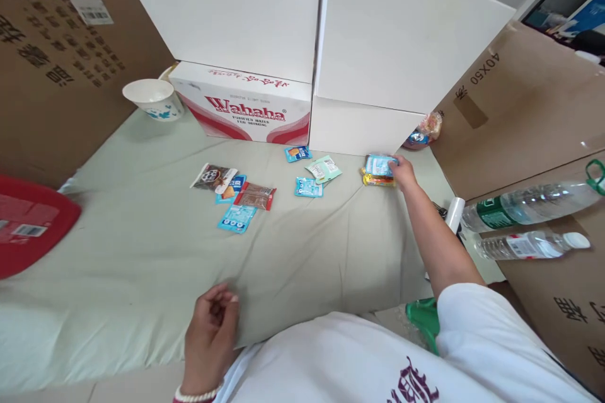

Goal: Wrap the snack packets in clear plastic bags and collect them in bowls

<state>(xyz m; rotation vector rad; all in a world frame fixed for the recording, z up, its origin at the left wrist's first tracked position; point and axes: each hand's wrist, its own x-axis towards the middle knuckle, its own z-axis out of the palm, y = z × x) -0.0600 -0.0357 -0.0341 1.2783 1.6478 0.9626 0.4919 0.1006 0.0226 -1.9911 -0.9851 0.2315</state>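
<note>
At the far right of the cloth, my right hand [404,173] pinches the right edge of a light-blue snack packet [379,164]. That packet lies over a yellow-and-red snack packet [378,181]. My left hand [212,330] rests near the front edge with its fingers curled in and nothing visible in them. Left of centre, a brown-and-white packet [212,178], a red-brown packet [255,196] and blue packets [237,218] overlap in a cluster. In the middle lie a pale-green packet [324,169], a blue biscuit packet [297,153] and another blue packet [309,187].
A Wahaha carton [246,107] and white panels [378,31] stand along the back. A paper cup [154,99] is at back left, a red container [35,227] at left. Plastic bottles [534,245] and a cardboard wall [534,119] flank the right. A bagged snack [425,131] sits behind my right hand.
</note>
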